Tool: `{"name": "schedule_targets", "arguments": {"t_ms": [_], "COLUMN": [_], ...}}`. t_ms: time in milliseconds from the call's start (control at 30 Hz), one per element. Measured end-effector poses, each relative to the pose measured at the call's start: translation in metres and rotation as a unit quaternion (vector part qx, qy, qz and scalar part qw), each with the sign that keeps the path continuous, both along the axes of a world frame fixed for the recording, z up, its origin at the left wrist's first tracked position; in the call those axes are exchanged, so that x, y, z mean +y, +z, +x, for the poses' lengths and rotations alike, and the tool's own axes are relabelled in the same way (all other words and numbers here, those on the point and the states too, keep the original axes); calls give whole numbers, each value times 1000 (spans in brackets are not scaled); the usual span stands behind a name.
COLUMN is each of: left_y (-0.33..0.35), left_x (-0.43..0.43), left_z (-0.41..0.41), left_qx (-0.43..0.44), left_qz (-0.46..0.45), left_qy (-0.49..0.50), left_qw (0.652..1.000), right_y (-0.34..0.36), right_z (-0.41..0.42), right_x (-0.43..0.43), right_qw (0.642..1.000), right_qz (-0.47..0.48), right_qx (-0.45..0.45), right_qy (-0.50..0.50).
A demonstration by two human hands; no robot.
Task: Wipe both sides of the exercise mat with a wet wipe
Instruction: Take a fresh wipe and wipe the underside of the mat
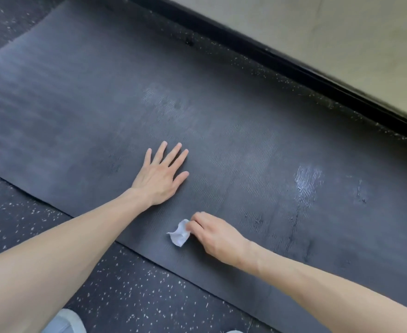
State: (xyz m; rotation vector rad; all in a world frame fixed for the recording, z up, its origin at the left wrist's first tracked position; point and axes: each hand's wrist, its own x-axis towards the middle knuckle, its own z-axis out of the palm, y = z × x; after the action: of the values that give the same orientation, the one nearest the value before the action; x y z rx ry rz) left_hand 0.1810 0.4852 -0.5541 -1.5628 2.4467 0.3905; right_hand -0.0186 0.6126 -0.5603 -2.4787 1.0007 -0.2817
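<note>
**Person kneeling over a dark mat, wipe in the right hand**

A black rubber gym floor flecked with white point(125, 296) fills the room up to a black baseboard strip point(269, 56) at the foot of a pale wall. On it lies a long dark grey exercise mat with a fine wavy ribbed texture point(77, 92), unrolled flat. Its long axis runs crosswise in front of the person, from far left to near right, so the mat stretches away on both sides of the hands.

Both bare forearms reach forward over the mat's near edge. The left hand point(160, 179) lies flat on the mat, fingers spread wide, palm pressing down, holding nothing. The right hand point(215, 236) sits closer to the near edge, its fingers curled and pinching a small crumpled white wet wipe point(179, 234), which touches the mat just beside the left wrist.

To the right of the hands a glossy wet streak point(308, 179) shines on the ribs. To the left the surface looks dull and dry, so that stretch probably needs wiping next. The underside is not visible.
</note>
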Motion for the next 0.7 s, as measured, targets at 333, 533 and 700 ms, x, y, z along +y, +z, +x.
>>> {"name": "schedule_targets", "arguments": {"t_ms": [333, 533, 700], "left_y": [1, 2, 6], "left_x": [-4, -20, -36], "left_z": [-12, -24, -36], "left_qx": [4, -8, -12], "left_qz": [1, -79, -73], "left_qy": [9, 8, -1], "left_qw": [1000, 997, 997], "right_y": [-1, 0, -8], "right_z": [-64, -16, -43], "right_x": [-129, -39, -103], "right_qw": [950, 999, 995], "right_qz": [-83, -47, -74], "right_qx": [46, -4, 11], "right_qy": [-299, -14, -62]}}
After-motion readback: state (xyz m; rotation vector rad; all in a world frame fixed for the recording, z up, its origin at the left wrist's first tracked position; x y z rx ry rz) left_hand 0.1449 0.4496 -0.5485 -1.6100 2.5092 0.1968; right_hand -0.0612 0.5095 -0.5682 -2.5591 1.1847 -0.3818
